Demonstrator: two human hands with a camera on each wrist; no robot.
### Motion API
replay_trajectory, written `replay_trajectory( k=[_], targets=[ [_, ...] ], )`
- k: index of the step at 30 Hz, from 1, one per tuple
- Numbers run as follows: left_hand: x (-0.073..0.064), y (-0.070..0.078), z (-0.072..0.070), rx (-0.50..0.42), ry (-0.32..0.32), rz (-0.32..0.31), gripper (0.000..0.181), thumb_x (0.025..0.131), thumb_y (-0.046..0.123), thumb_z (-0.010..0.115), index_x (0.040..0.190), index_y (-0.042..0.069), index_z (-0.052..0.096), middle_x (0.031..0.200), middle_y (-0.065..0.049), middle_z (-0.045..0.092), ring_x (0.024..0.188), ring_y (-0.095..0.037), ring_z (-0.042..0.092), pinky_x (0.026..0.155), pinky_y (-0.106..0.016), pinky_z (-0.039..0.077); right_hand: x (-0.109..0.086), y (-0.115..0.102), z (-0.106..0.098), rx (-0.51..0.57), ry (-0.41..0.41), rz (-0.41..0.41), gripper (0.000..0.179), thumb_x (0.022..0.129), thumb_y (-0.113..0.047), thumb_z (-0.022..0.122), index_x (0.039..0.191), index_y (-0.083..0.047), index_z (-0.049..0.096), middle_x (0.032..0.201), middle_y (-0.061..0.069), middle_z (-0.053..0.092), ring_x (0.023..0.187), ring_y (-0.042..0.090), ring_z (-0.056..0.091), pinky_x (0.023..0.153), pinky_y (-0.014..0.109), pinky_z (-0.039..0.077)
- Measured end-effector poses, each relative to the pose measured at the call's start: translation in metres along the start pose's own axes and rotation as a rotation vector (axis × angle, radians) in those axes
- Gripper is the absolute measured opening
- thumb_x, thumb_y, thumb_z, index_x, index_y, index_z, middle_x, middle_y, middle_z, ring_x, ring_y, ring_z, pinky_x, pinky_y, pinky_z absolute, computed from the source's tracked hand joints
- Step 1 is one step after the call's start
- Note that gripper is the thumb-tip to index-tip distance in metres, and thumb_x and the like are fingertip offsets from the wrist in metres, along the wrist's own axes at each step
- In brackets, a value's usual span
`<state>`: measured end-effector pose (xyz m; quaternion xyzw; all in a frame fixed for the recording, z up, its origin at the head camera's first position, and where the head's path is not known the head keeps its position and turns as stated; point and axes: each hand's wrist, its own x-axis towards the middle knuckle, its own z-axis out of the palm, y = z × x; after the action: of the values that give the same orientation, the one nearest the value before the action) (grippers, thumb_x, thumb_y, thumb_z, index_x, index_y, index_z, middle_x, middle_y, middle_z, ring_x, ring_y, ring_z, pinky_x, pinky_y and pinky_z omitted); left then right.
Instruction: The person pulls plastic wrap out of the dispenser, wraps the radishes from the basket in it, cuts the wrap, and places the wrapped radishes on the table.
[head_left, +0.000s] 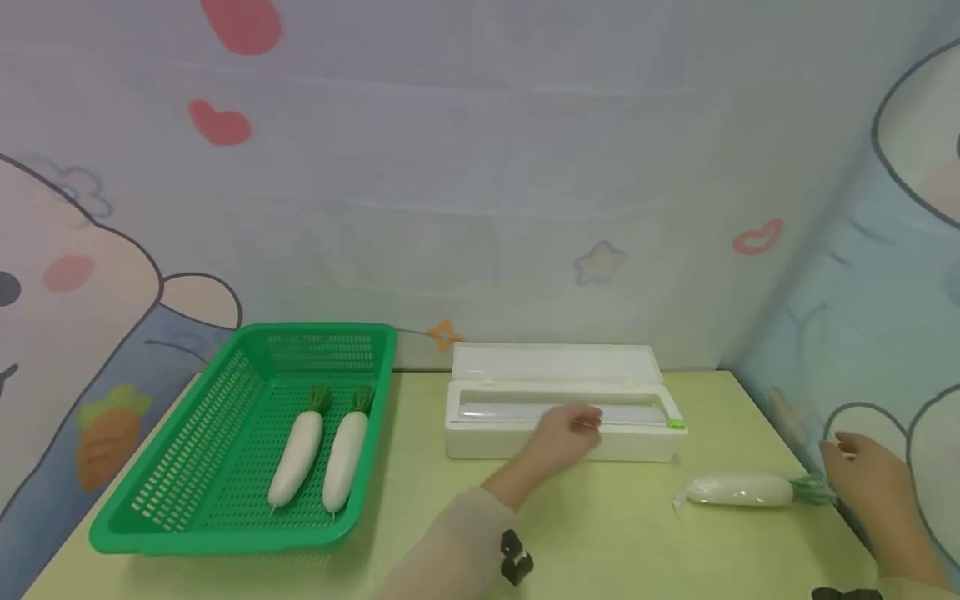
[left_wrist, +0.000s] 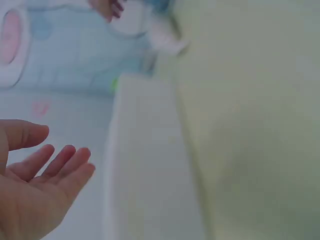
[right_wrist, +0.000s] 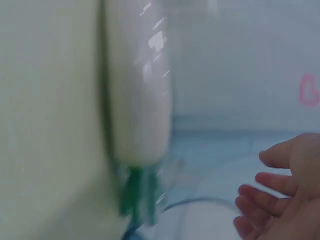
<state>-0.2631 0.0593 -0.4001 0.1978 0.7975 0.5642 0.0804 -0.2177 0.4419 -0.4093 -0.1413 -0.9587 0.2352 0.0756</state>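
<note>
The pale yellow-green counter [head_left: 622, 537] carries a green slotted basket [head_left: 225, 543], in which two bare white radishes [head_left: 297, 458] lie side by side. Right of it stands a long, glossy white box [head_left: 495, 446], its lid [head_left: 555, 364] tipped back, showing a pale, shiny roll [head_left: 487, 411]. Near the counter's right edge lies a wrapped radish [head_left: 738, 490], plump and white under wrinkled, glinting film, green leaf stubs rightward, loose film trailing leftward. The left hand [head_left: 562, 435] is at the box's front, the right hand [head_left: 870, 479] beside the leaves; each grip is apart, fingers loosely bent around nothing. A bright green tab [head_left: 676, 423] marks the box's right end.
</note>
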Motion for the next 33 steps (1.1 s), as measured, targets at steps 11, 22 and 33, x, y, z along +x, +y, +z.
replay_trajectory(
  k=[11, 22, 33],
  targets=[
    [-0.025, -0.018, -0.107, 0.272, 0.345, 0.125, 0.025, 0.094, 0.008, 0.059, 0.117, 0.002, 0.066, 0.108, -0.012, 0.067, 0.109, -0.031, 0.057, 0.093, -0.048, 0.045, 0.013, -0.112, 0.013, 0.161, 0.152, -0.465, 0.043, 0.101, -0.025, 0.051, 0.126, 0.009, 0.055, 0.123, 0.033, 0.055, 0.111, 0.050, 0.049, 0.086, 0.062, 0.040],
    [-0.033, -0.057, -0.110, 0.499, 0.357, 0.013, 0.023, 0.089, 0.009, 0.065, 0.111, 0.003, 0.070, 0.108, -0.011, 0.064, 0.104, -0.032, 0.050, 0.086, -0.050, 0.037, 0.020, -0.123, 0.058, 0.114, -0.163, -0.685, 0.026, 0.089, -0.013, 0.068, 0.110, 0.003, 0.069, 0.110, 0.019, 0.067, 0.103, 0.041, 0.056, 0.085, 0.057, 0.046],
    [-0.033, -0.063, -0.116, 0.549, 0.290, -0.011, 0.014, 0.091, 0.014, 0.064, 0.092, 0.006, 0.076, 0.103, -0.006, 0.064, 0.100, -0.029, 0.049, 0.083, -0.051, 0.034, 0.031, -0.120, 0.068, 0.134, -0.264, -0.681, 0.014, 0.088, -0.010, 0.068, 0.097, 0.000, 0.073, 0.094, 0.007, 0.069, 0.086, 0.022, 0.063, 0.074, 0.035, 0.051]
  ],
)
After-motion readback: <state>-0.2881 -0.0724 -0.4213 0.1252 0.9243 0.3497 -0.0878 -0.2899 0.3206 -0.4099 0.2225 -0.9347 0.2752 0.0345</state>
